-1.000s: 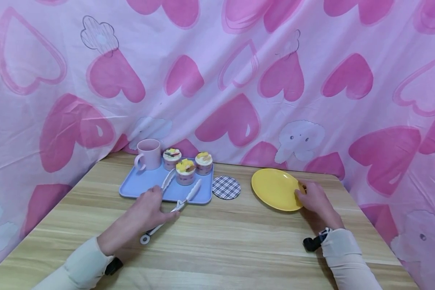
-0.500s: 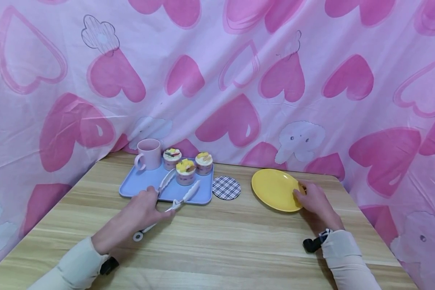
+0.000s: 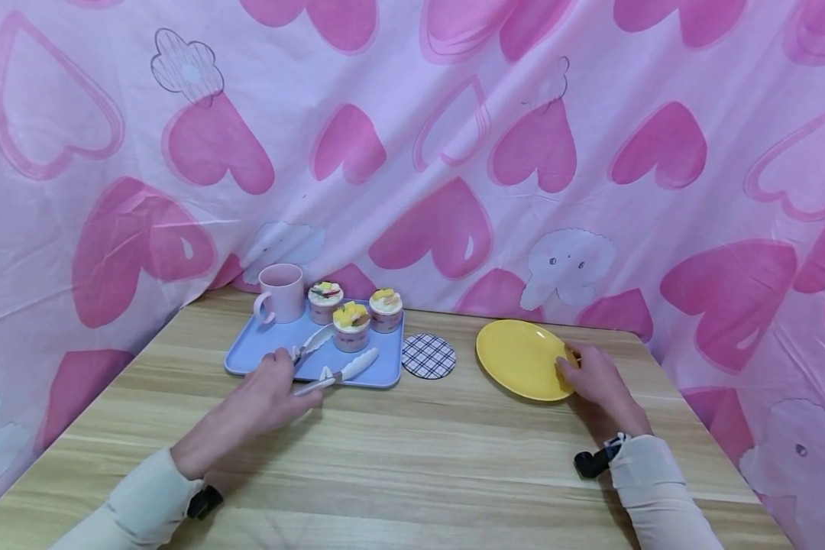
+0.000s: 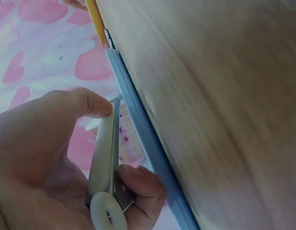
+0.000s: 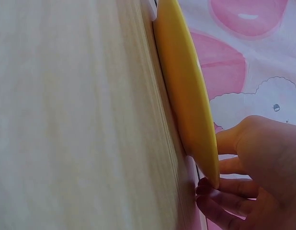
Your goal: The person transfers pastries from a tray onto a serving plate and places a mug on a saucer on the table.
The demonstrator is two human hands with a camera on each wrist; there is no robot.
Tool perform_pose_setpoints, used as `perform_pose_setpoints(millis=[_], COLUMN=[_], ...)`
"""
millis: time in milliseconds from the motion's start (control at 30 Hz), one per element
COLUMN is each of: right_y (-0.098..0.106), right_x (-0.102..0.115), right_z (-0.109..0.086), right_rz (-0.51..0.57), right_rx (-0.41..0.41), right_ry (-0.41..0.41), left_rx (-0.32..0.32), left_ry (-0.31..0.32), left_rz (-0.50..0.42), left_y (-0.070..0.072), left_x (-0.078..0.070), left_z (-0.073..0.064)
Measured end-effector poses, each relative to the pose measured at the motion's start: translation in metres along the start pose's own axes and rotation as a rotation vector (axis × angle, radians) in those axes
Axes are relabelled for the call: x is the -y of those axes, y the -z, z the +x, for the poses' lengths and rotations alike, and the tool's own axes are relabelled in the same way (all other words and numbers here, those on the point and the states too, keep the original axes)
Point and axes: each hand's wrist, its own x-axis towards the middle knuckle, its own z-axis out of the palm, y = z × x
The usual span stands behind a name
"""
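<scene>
My left hand (image 3: 264, 397) grips a pair of tongs (image 3: 354, 368), thumb on one arm and fingers curled round the other, as the left wrist view shows on the tongs (image 4: 102, 155). Their spread white tips point at the front dessert cup (image 3: 351, 338), one to its left and one at its near right; I cannot tell whether they touch it. This cup, topped with yellow fruit, stands on a blue tray (image 3: 257, 355). My right hand (image 3: 600, 382) pinches the right rim of a yellow plate (image 3: 519, 359); in the right wrist view fingertips reach under the plate (image 5: 186, 96).
Behind the front cup stand another dessert cup (image 3: 325, 304) and, to its right, a third cup (image 3: 386, 312). A pink mug (image 3: 283, 294) occupies the tray's back left. A checked coaster (image 3: 429, 357) lies between tray and plate. Heart-patterned cloth (image 3: 426, 229) hangs behind the wooden table (image 3: 447, 466).
My left hand has shifted slightly left and forward. The tongs' ringed end has gone out of sight behind the hand, and their tips sit lower beside the cup. Right hand and plate stay put.
</scene>
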Motion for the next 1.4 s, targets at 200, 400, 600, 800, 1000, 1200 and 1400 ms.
perform_pose_setpoints(millis=[200,400,600,800,1000,1200,1400], right_y=[0.0,0.0,0.0,0.0,-0.001,-0.002,-0.002], right_x=[-0.001,-0.002,-0.002,-0.004,-0.005,-0.012,-0.014], right_z=[0.0,0.001,0.001,0.002,0.0,-0.001,-0.001], right_rz=[-0.003,-0.004,0.012,0.023,0.107,0.168,0.154], right_rx=[-0.001,-0.017,-0.04,-0.058,-0.081,-0.139,-0.147], right_ry=[0.0,0.02,0.021,0.017,0.005,0.01,-0.005], left_rx=[-0.006,-0.007,-0.001,0.01,0.025,0.023,0.012], left_ry=[0.018,0.027,0.022,-0.002,0.033,0.016,0.003], left_rz=[-0.001,-0.044,-0.081,-0.1,-0.092,-0.074,-0.077], left_y=[-0.002,-0.001,0.001,0.002,0.0,0.002,0.003], left_x=[0.001,0.005,0.007,0.01,0.01,0.013,0.015], left_z=[0.002,0.005,0.007,0.011,0.024,0.029,0.031])
